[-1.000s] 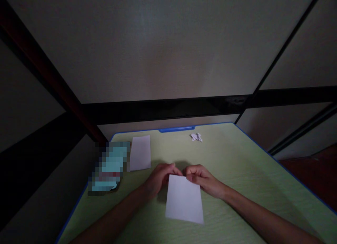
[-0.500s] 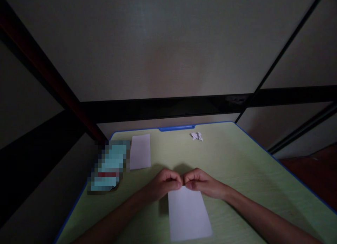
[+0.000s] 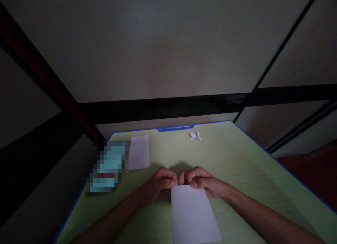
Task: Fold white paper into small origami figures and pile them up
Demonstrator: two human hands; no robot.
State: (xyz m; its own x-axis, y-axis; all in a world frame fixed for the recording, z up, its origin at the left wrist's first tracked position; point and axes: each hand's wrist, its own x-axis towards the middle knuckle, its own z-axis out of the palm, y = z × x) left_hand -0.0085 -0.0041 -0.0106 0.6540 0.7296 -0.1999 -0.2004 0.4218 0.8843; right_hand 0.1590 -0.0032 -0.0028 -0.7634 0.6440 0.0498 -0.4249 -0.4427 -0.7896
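Note:
A white sheet of paper (image 3: pixel 194 214) is held up over the table at the near middle, its lower edge running out of the bottom of the view. My left hand (image 3: pixel 163 184) pinches its far left corner between thumb and curled fingers. On the far edge, towards the right, my right hand (image 3: pixel 202 180) grips the same sheet with the thumb on top. Most fingertips are hidden behind the paper or curled under.
The pale green table (image 3: pixel 237 159) has a blue rim. A paper stack (image 3: pixel 139 152) lies at the left beside a blurred-out turquoise item (image 3: pixel 109 166). Folded white paper scraps (image 3: pixel 195 136) lie near the far edge, below the cabinet panel (image 3: pixel 163 54).
My hands have moved slightly apart along the paper's far edge, the left to the corner, the right further right. The sheet has shifted right and nearer to me.

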